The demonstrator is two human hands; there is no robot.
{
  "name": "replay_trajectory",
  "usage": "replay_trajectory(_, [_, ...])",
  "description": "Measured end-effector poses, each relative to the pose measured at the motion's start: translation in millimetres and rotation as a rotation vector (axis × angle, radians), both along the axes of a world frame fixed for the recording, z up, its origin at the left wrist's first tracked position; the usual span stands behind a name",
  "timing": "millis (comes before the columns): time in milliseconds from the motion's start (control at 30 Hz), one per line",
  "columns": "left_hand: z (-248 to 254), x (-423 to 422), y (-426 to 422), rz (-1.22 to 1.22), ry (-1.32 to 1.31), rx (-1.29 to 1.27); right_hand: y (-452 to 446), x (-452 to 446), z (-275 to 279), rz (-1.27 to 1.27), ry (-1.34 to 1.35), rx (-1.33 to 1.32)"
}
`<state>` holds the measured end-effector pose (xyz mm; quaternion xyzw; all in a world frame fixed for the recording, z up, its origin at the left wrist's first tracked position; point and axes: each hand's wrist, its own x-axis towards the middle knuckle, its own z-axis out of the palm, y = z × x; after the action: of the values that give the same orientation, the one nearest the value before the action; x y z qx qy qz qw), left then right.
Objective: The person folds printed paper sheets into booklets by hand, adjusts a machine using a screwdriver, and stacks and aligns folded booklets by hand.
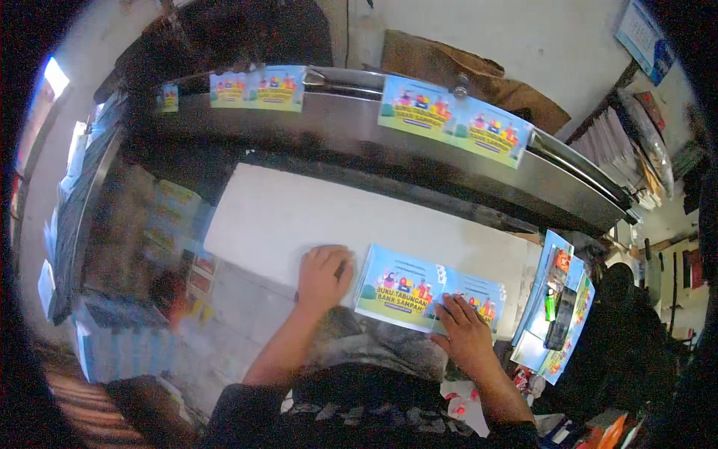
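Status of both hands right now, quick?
Left hand: open, loosely curled on the white board, nothing visibly held.
Right hand: open, resting on the printed sheets.

Sheets (400,280) on surface (284,209), right of its middle. Left hand (323,278) on surface, just left of sheets; right hand (465,329) on their right half. Sheet pile (537,299) at surface's right end, lighter (551,305) on top. Behind surface: crossbar (336,135), upper sheets (258,88) along it. Paper stack (127,344) lower left.
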<state>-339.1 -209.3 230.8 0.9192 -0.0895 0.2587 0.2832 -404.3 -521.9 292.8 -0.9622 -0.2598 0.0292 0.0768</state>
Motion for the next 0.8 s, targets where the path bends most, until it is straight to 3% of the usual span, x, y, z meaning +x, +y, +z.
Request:
replay_trajectory(200, [1,3,21,-0.016,0.027,0.016,17,18,5,0.100,-0.082,-0.110])
replay_trajectory(267, [4,2,18,-0.022,0.026,-0.011,13,34,27,0.023,0.230,-0.095])
replay_trajectory(333, [2,1,17,-0.019,0.037,-0.016,14,49,34,0.115,0.215,-0.067])
replay_trajectory(400, [3,2,17,-0.024,0.044,-0.014,19,68,50,0.095,0.441,-0.237])
replay_trajectory(433, [5,1,16,-0.027,0.069,-0.023,9,80,60,0.179,0.363,-0.050])
replay_trajectory(467, [6,0,17,-0.034,0.093,-0.032,12,94,81,0.089,0.365,-0.288])
replay_trajectory(533, [5,2,14,-0.039,0.107,-0.045,-23,127,104,-0.018,0.148,-0.075])
replay_trajectory(567, [4,4,13,-0.044,0.121,-0.055,-42,144,122,-0.258,0.076,-0.267])
replay_trajectory(600, [4,5,10,-0.049,0.121,-0.057,-73,156,135,-0.337,-0.169,-0.041])
replay_trajectory(633, [4,4,11,-0.036,0.127,-0.038,-80,178,161,-0.573,-0.242,0.270])
replay_trajectory(700, [5,3,12,-0.029,0.135,-0.021,-108,200,187,-0.566,-0.841,0.158])
replay_trajectory(733, [6,2,11,-0.018,0.121,-0.035,-117,215,186,-0.571,-0.839,0.151])
replay_trajectory(800, [6,2,12,-0.011,0.099,-0.047,-133,249,166,-0.357,-1.128,0.121])
